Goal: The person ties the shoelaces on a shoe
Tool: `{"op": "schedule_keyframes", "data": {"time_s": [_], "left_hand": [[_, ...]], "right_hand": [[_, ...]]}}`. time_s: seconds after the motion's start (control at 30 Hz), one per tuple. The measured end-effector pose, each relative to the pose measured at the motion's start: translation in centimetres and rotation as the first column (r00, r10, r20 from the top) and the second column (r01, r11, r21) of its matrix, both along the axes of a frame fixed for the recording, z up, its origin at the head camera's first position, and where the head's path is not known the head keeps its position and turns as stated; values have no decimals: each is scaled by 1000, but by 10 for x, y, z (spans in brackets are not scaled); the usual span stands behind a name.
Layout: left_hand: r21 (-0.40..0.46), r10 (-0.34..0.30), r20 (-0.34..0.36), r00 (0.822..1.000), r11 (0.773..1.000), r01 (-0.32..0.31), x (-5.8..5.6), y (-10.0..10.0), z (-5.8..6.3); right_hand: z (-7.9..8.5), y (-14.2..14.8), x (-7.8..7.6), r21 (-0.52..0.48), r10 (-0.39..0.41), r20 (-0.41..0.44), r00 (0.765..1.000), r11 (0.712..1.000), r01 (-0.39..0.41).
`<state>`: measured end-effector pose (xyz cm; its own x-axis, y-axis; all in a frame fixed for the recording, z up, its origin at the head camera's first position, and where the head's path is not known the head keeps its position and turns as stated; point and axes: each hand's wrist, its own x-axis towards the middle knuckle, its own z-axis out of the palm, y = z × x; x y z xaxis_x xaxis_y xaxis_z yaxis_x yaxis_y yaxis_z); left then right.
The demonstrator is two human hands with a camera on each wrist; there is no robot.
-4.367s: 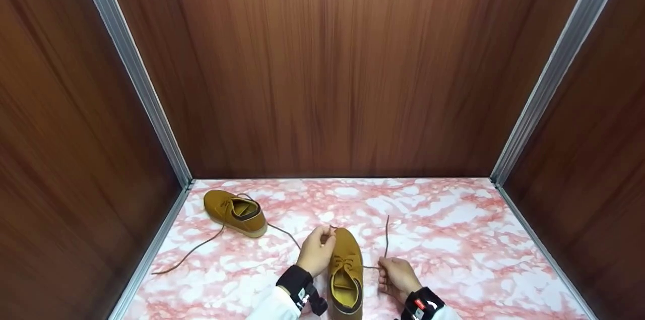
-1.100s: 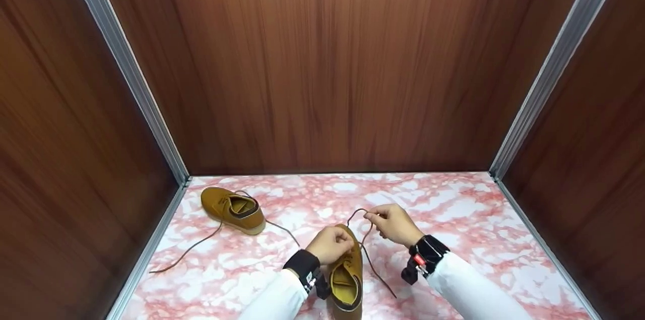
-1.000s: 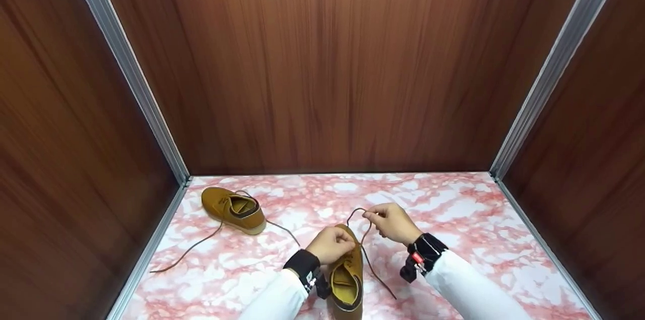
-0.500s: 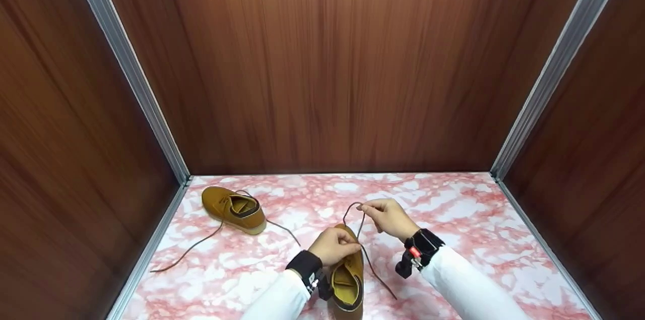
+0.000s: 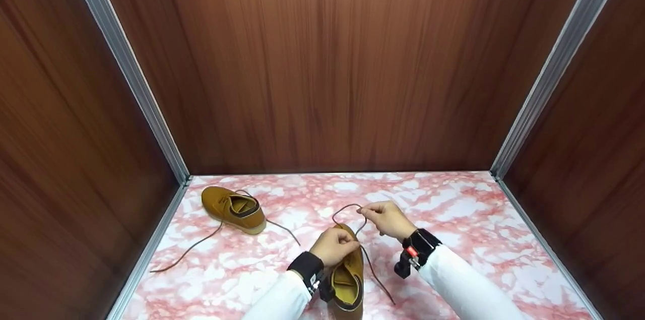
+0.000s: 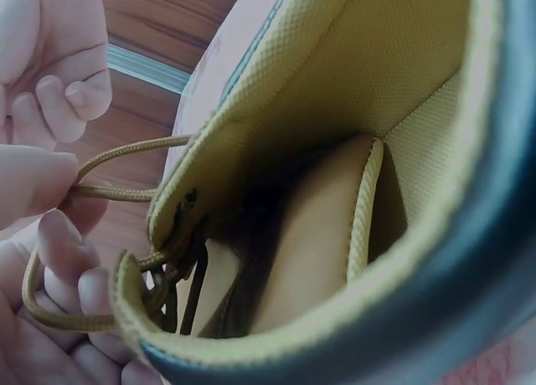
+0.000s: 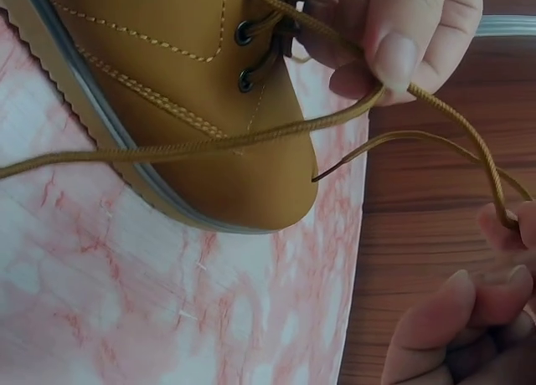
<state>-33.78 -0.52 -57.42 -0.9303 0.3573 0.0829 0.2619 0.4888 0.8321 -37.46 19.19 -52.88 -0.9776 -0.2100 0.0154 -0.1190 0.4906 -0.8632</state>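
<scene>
Left fingers (image 5: 348,247) and right fingers (image 5: 369,212) pinched round shoelace (image 7: 243,140), its arc wider than before

In the head view, the left fingers (image 5: 344,236) cover part of the toe and lacing of the shoe (image 5: 347,282) beneath them, and its heel, on the person's side of those fingers, is cut off by the lower edge. In the right wrist view, the lace (image 7: 243,140) leaves the picture left of the left fingers, the stretch inside their pinch is hidden, and the right fingers (image 7: 435,318) are cut off at the right edge.
</scene>
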Motion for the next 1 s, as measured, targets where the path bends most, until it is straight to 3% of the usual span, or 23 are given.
{"op": "schedule_keyframes", "data": {"time_s": [0.4, 0.67, 0.8, 1.0], "left_hand": [[78, 22, 63, 998, 997, -27, 1, -3, 0], [111, 31, 123, 992, 993, -45, 0, -1, 0], [120, 32, 140, 990, 992, -49, 0, -2, 1], [128, 57, 147, 987, 989, -76, -1, 0, 2]], "right_hand": [[-9, 16, 1, 17, -13, 56, 998, 1000, 12], [-28, 36, 10, 65, -37, 47, 998, 997, 34], [-40, 41, 16, 84, 16, 57, 998, 996, -21], [-53, 44, 26, 113, 165, 121, 979, 977, -178]]}}
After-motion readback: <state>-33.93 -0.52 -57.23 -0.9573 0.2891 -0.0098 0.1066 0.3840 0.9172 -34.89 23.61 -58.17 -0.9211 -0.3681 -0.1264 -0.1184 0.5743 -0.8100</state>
